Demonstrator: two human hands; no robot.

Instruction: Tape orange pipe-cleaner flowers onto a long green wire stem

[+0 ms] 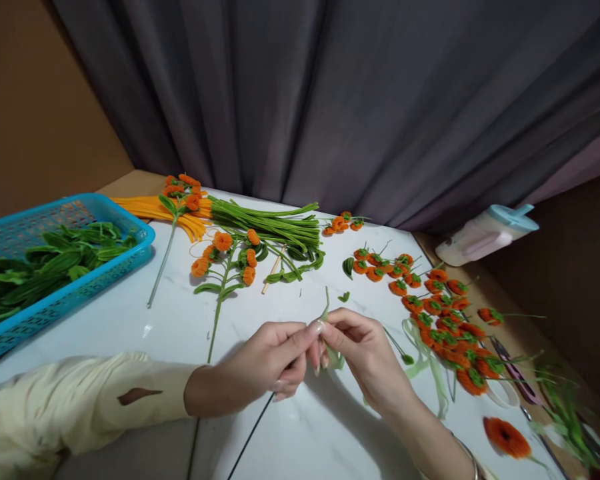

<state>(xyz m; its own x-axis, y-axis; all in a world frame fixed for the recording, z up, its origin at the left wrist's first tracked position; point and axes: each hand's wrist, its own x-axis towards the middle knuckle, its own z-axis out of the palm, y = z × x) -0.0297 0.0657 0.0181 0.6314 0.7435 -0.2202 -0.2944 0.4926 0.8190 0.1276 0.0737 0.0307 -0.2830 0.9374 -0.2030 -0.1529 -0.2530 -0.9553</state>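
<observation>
My left hand (pixel 275 353) and my right hand (pixel 367 350) meet fingertip to fingertip above the table. Between them a thin green stem tip (pixel 327 300) pokes up. My left hand is closed in a pinch, and a dark thin wire stem (pixel 253 433) slants down from below it. My right thumb and forefinger are pressed together at the same spot; a strip of pale green floral tape (pixel 338 361) shows under these fingers, partly hidden. Just beyond lies a flower spray (pixel 223 287) with orange pipe-cleaner blooms and green leaves. Small green scraps (pixel 344 297) rest nearby.
A blue basket (pixel 147 237) of fuzzy green leaves stands left. Green pipe cleaners (pixel 270 220) and orange ones (pixel 145 208) lie at the back. Many orange flower heads (pixel 447 320) spread rightward, near pale ribbon (pixel 430 363), pink-handled scissors (pixel 523 383) and a tumbler (pixel 485 233).
</observation>
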